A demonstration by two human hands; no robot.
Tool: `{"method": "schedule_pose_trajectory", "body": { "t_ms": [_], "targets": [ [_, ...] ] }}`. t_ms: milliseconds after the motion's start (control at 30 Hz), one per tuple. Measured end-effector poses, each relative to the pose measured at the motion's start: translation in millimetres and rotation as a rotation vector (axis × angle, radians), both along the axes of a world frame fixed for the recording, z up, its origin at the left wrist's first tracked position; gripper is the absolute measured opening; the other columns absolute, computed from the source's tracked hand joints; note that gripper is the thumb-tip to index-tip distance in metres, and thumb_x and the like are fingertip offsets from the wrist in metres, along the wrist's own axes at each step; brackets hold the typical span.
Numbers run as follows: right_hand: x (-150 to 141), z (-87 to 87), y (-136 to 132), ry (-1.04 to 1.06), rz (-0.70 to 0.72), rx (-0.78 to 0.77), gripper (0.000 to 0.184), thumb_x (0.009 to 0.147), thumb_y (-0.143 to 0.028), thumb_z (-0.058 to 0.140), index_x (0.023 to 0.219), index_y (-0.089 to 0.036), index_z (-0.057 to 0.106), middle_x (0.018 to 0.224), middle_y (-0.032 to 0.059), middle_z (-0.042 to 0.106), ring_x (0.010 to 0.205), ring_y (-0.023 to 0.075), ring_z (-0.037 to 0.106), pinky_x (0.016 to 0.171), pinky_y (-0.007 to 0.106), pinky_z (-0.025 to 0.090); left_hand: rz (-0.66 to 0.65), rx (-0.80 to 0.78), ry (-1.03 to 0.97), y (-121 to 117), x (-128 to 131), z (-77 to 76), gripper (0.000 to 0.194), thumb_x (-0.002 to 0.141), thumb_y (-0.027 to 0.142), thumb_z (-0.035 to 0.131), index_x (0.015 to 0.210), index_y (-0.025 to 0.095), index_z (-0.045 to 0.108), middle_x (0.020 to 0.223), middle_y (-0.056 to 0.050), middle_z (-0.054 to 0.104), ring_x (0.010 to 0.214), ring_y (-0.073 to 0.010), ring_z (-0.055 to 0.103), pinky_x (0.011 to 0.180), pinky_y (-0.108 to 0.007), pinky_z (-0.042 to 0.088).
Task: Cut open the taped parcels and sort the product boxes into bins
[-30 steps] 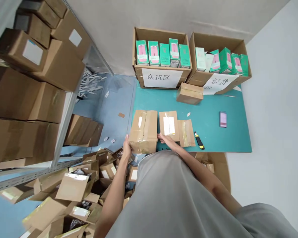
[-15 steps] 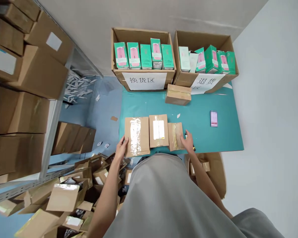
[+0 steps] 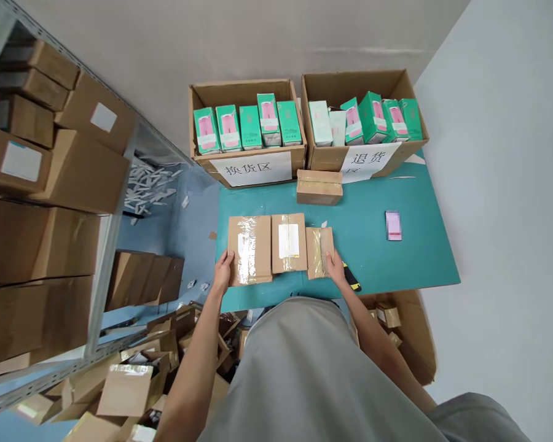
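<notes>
Three taped cardboard boxes lie side by side on the teal tabletop (image 3: 368, 245). At the left end is the large box (image 3: 262, 245), with shiny tape; my left hand (image 3: 223, 272) grips its left edge, thumb on top. The medium box (image 3: 282, 264) in the middle carries a white label. At the right end lies the small box (image 3: 311, 255), its right edge held by my right hand (image 3: 335, 268) with the thumb on top. Beside that hand rests a black and yellow tool (image 3: 351, 279), partly covered, its kind unclear.
Behind the row stands another taped box (image 3: 319, 195). Two open cartons, left (image 3: 207, 161) and right (image 3: 325, 161), hold green and white product boxes. A phone (image 3: 393, 225) lies to the right. Shelving (image 3: 104, 258) with cartons stands left; opened boxes (image 3: 124, 390) cover the floor.
The three boxes have moved away from the table's front edge, both hands moving with them. My right hand's fingers have closed in on the small box. The camera view has shifted.
</notes>
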State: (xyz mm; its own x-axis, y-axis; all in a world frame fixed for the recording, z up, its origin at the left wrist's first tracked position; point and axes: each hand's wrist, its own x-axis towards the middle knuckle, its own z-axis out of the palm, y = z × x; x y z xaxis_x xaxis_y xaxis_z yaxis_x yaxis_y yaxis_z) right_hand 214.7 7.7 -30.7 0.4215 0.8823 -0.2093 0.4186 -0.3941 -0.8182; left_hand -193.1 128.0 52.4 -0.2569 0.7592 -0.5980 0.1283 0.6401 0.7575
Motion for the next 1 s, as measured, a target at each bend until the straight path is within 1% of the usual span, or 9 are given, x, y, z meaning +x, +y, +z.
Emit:
{"method": "schedule_pose_trajectory", "body": {
  "t_ms": [100, 267, 467, 567, 633, 733, 800, 900, 1000],
  "targets": [
    [17, -5.4, 27, -0.03, -0.045, -0.009, 0.08, 0.107, -0.067, 0.036, 0.158, -0.011, 0.063, 0.152, 0.0244, 0.072, 0.144, 0.0375, 0.067, 0.127, 0.054, 0.051, -0.004, 0.034, -0.004, 21, 15, -2.1, 0.057, 0.105, 0.04, 0.066, 0.158, 0.017, 0.067, 0.167, -0.014, 0.066, 0.155, -0.034, 0.063, 0.134, -0.049, 0.048],
    [43, -2.2, 80, -0.037, -0.052, -0.058, 0.07, 0.109, -0.06, 0.041, 0.16, -0.015, 0.06, 0.151, 0.0213, 0.074, 0.141, 0.0373, 0.069, 0.122, 0.053, 0.054, -0.064, 0.154, 0.095, 52, 44, -1.6, 0.049, 0.103, 0.037, 0.06, 0.145, 0.017, 0.074, 0.158, -0.012, 0.073, 0.152, -0.0324, 0.065, 0.135, -0.047, 0.046],
    [73, 16.1, 110, -0.047, 0.131, -0.266, 0.063, 0.107, -0.052, 0.054, 0.159, -0.016, 0.062, 0.149, 0.0186, 0.075, 0.138, 0.0346, 0.072, 0.12, 0.044, 0.055, -0.214, 0.196, 0.359, 66, 55, 1.8, 0.05, 0.108, 0.047, 0.048, 0.14, 0.019, 0.074, 0.15, -0.016, 0.076, 0.145, -0.0373, 0.068, 0.127, -0.051, 0.049],
    [88, 28.4, 125, -0.069, 0.226, -0.252, 0.068, 0.102, -0.045, 0.064, 0.163, -0.015, 0.059, 0.151, 0.0175, 0.073, 0.139, 0.0352, 0.07, 0.122, 0.045, 0.054, -0.299, 0.182, 0.516, 63, 55, 4.1, 0.05, 0.111, 0.049, 0.042, 0.128, 0.019, 0.077, 0.13, -0.019, 0.082, 0.132, -0.0422, 0.073, 0.116, -0.052, 0.055],
    [96, 39.1, 143, -0.156, 0.295, -0.197, 0.075, 0.101, -0.039, 0.065, 0.17, -0.012, 0.051, 0.162, 0.0212, 0.064, 0.146, 0.038, 0.064, 0.126, 0.048, 0.051, -0.333, 0.171, 0.593, 61, 56, 6.3, 0.05, 0.113, 0.049, 0.039, 0.122, 0.019, 0.077, 0.121, -0.021, 0.082, 0.124, -0.0432, 0.075, 0.109, -0.05, 0.057],
    [102, 56.0, 189, -0.319, 0.355, -0.038, 0.074, 0.106, -0.036, 0.058, 0.174, -0.01, 0.045, 0.176, 0.025, 0.049, 0.159, 0.0413, 0.05, 0.132, 0.055, 0.043, -0.356, 0.149, 0.667, 60, 60, 9.9, 0.049, 0.114, 0.047, 0.036, 0.122, 0.019, 0.075, 0.122, -0.023, 0.081, 0.118, -0.043, 0.076, 0.102, -0.048, 0.057],
    [104, 63.8, 228, -0.393, 0.399, 0.045, 0.075, 0.105, -0.037, 0.064, 0.174, -0.011, 0.046, 0.18, 0.0248, 0.043, 0.166, 0.043, 0.04, 0.136, 0.059, 0.035, -0.371, 0.137, 0.696, 60, 62, 11.9, 0.05, 0.115, 0.048, 0.034, 0.121, 0.019, 0.075, 0.122, -0.024, 0.081, 0.115, -0.0425, 0.077, 0.098, -0.045, 0.056],
    [104, 67.1, 287, -0.445, 0.509, 0.047, 0.096, 0.086, -0.039, 0.092, 0.169, -0.013, 0.052, 0.18, 0.0255, 0.042, 0.17, 0.047, 0.03, 0.14, 0.064, 0.023, -0.385, 0.119, 0.742, 60, 63, 13.7, 0.051, 0.115, 0.049, 0.032, 0.114, 0.02, 0.074, 0.119, -0.024, 0.081, 0.112, -0.0416, 0.077, 0.093, -0.043, 0.055],
    [101, 64.7, 329, -0.46, 0.571, -0.026, 0.114, 0.064, -0.039, 0.108, 0.162, -0.013, 0.058, 0.174, 0.0282, 0.046, 0.166, 0.0502, 0.033, 0.138, 0.067, 0.021, -0.389, 0.107, 0.768, 60, 62, 14.1, 0.05, 0.115, 0.049, 0.032, 0.111, 0.021, 0.073, 0.117, -0.023, 0.082, 0.109, -0.0412, 0.078, 0.089, -0.041, 0.053]
  ]
}}
